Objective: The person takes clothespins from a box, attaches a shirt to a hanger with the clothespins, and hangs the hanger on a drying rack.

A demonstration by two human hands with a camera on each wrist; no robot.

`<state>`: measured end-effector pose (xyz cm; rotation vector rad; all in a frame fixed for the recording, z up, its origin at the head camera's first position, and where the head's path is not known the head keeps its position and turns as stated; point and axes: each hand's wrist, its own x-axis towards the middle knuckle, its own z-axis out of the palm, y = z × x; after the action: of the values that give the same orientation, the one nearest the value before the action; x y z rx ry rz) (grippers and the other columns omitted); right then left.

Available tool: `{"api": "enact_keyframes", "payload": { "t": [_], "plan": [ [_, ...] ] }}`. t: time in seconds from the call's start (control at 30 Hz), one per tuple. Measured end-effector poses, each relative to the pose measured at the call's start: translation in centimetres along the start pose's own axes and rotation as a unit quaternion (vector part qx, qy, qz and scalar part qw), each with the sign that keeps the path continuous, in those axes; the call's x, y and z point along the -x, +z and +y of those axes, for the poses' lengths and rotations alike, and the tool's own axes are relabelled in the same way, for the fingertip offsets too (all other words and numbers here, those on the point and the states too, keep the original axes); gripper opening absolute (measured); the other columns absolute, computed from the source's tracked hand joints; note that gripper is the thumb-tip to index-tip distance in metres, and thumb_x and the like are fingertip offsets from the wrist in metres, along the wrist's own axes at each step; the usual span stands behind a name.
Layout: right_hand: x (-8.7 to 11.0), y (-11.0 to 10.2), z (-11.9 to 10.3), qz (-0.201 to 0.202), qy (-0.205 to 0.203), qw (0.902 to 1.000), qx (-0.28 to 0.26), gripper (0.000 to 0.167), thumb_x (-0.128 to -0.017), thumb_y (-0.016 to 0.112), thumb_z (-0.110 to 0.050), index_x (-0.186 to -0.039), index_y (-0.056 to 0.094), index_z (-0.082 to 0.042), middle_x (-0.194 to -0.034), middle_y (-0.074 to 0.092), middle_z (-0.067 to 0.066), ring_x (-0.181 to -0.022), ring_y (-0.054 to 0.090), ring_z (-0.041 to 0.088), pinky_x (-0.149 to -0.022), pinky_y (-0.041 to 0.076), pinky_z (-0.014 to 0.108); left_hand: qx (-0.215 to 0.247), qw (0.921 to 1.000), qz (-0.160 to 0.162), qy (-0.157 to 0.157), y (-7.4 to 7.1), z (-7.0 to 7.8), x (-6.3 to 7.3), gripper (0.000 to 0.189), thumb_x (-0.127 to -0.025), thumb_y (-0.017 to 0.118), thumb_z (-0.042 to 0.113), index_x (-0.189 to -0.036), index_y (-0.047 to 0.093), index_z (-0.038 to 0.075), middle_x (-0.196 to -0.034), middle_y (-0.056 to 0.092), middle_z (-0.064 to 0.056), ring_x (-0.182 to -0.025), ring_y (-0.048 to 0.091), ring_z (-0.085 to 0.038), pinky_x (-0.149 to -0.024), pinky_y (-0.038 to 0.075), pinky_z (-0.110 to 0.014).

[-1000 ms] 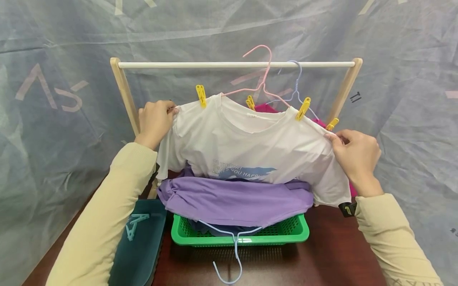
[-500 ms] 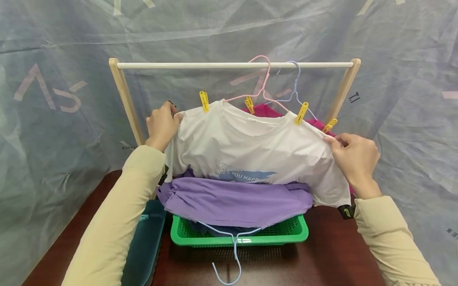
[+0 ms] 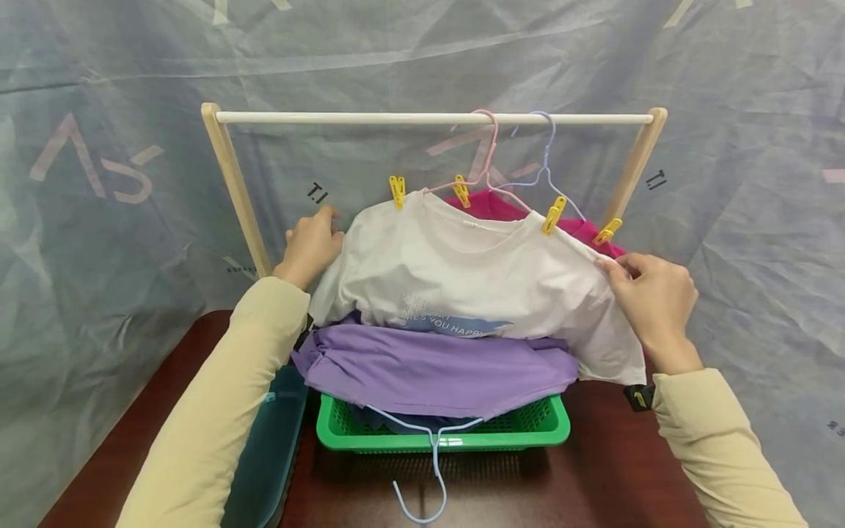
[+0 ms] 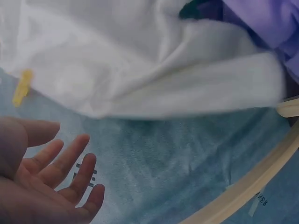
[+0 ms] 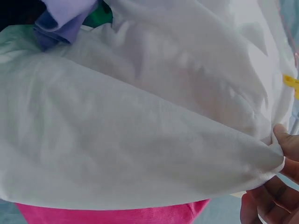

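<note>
While one shoulder is pinched between the thumb and fingers of the right hand (image 3: 656,304), a white shirt (image 3: 462,271) is hung in the centre of the frame from a pink hanger (image 3: 489,154), whose hook is looped over a white rod (image 3: 330,117). Two yellow clips (image 3: 397,192) are fastened to its shoulders. The left hand (image 3: 312,246) is held just beside the opposite sleeve, left of centre; in the left wrist view its fingers are seen loosely spread, apart from the cloth.

Behind the shirt, right of centre, a magenta garment (image 3: 495,206) is hung from a blue hanger (image 3: 546,158), also clipped in yellow. At lower centre, a purple garment (image 3: 436,370) is draped over a green basket (image 3: 502,441), and from under it another hanger (image 3: 436,458) is pointed toward the bottom edge. At lower left, a teal tray (image 3: 269,455) is partly covered by a beige sleeve (image 3: 198,433). The rod is carried by wooden posts (image 3: 233,183), and everything is backed by a grey sheet (image 3: 759,110).
</note>
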<state>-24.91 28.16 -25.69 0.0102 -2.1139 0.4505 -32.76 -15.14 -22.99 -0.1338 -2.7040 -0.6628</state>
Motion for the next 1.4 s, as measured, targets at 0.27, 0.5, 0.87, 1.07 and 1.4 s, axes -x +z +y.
{"api": "enact_keyframes", "payload": {
  "t": [0.27, 0.5, 0.87, 1.07, 1.4],
  "plan": [
    [0.2, 0.0, 0.3, -0.018, -0.003, 0.9998, 0.004, 0.028, -0.081, 0.066, -0.033, -0.071, 0.069, -0.007, -0.054, 0.058, 0.012, -0.054, 0.053, 0.037, -0.043, 0.030, 0.045, -0.010, 0.9995, -0.029, -0.005, 0.8, -1.1, 1.0, 0.038, -0.094, 0.046, 0.018, -0.130, 0.041, 0.007, -0.116, 0.060, -0.015, -0.108, 0.052, -0.035, -0.091, 0.029, -0.056],
    [0.3, 0.1, 0.6, -0.033, -0.001, 0.9994, 0.000, 0.026, -0.083, 0.064, -0.031, -0.080, 0.069, -0.006, -0.062, 0.062, 0.015, -0.058, 0.054, 0.035, -0.048, 0.031, 0.044, -0.025, 0.9980, -0.056, 0.012, 1.5, -2.8, 2.5, 0.033, -0.094, 0.045, 0.018, -0.125, 0.046, 0.006, -0.114, 0.062, -0.016, -0.104, 0.054, -0.037, -0.088, 0.030, -0.058],
    [0.7, 0.0, 0.8, 0.007, -0.027, 0.9990, -0.034, 0.024, -0.082, 0.066, -0.018, -0.092, 0.065, 0.003, -0.083, 0.062, 0.022, -0.069, 0.051, 0.034, -0.061, 0.035, 0.046, -0.045, 0.9950, -0.077, 0.044, 2.1, -5.0, 5.7, 0.033, -0.094, 0.047, 0.020, -0.123, 0.048, 0.005, -0.108, 0.063, -0.016, -0.094, 0.059, -0.035, -0.087, 0.033, -0.059],
    [1.7, -0.3, 0.2, 0.030, -0.083, 0.9947, -0.052, 0.020, -0.078, 0.068, -0.010, -0.091, 0.064, 0.005, -0.085, 0.061, 0.022, -0.075, 0.053, 0.035, -0.064, 0.039, 0.050, -0.068, 0.9944, -0.066, 0.047, 2.1, -6.3, 7.6, 0.032, -0.093, 0.049, 0.020, -0.122, 0.050, 0.006, -0.110, 0.064, -0.016, -0.094, 0.059, -0.037, -0.082, 0.035, -0.058],
    [4.5, 0.3, -0.7, -0.046, -0.205, 0.9751, -0.071, 0.022, -0.069, 0.073, -0.006, -0.088, 0.063, 0.000, -0.081, 0.062, 0.014, -0.075, 0.057, 0.030, -0.065, 0.043, 0.045, -0.066, 0.9950, -0.022, 0.072, 2.0, -8.6, 11.0, 0.027, -0.092, 0.049, 0.020, -0.109, 0.057, 0.001, -0.096, 0.067, -0.018, -0.078, 0.062, -0.033, -0.069, 0.042, -0.051]
  ]
}}
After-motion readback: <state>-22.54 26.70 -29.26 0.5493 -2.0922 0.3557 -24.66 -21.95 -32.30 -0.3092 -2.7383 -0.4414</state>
